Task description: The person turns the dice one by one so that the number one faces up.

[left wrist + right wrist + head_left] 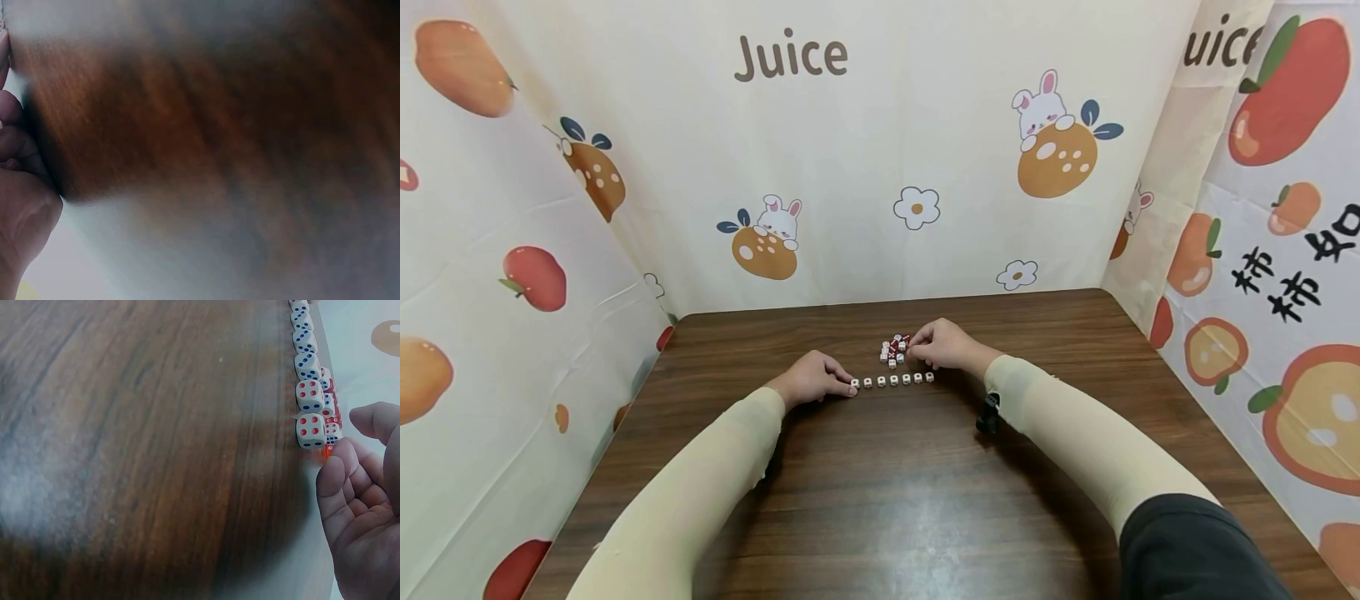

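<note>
Seven or so, that is several, white dice (894, 380) stand in a row across the table. At the row's left end my left hand (814, 378) pinches the leftmost die (854, 383) between thumb and index finger; the left wrist view cuts off the fingertips. Behind the row lies a small cluster of red and white dice (893, 347). My right hand (945, 344) is at the cluster's right side, fingers bent loosely. In the right wrist view, its fingertips are beside a red die (329, 450), with a gap between fingers and thumb; no die is clearly gripped.
The dark brown wooden table (880, 492) spreads toward me. Fruit-patterned cloth (880, 150) hangs behind it and along both sides. The near ends of the dice row and the cluster overlap in the right wrist view.
</note>
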`<state>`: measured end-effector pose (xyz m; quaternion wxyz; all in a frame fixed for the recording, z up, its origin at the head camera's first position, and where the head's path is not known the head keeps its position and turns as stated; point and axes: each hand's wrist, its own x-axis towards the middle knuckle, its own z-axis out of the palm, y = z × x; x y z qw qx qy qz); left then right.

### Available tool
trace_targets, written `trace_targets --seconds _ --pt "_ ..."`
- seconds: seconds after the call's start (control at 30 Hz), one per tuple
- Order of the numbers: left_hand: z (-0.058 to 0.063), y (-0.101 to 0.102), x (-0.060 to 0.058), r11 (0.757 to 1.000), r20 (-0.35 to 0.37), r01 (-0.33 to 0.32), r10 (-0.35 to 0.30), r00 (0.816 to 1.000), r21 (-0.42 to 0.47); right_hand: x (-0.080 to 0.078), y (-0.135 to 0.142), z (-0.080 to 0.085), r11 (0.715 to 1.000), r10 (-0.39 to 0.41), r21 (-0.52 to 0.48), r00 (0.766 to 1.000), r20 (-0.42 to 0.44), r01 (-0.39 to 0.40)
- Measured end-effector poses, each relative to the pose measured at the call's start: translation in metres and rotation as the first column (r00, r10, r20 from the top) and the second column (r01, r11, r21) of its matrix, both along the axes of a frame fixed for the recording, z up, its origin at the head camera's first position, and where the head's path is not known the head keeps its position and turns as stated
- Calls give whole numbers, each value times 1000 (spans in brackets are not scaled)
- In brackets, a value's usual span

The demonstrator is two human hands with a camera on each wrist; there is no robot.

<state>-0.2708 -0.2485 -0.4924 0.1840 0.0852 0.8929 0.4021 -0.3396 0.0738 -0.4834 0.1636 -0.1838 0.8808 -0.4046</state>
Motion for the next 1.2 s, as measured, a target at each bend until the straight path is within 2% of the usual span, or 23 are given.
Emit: trace_targets --seconds 0.43,0.73,1.07,1.2 --pt "1 0 1 1000 -4 -7 7 1000 3 -3 -6 -1 999 -19 26 1000 -15 19" --pt "2 0 2 1000 -2 -6 6 1000 8 -1 -11 3 989 -137 50 990 -40 139" --pt "4 1 3 1000 1 -5 5 1000 10 -4 -23 0 979 -150 126 986 -77 159" --pt "4 2 3 1000 1 -4 4 1000 12 -6 -24 -2 981 -137 128 987 -83 147"
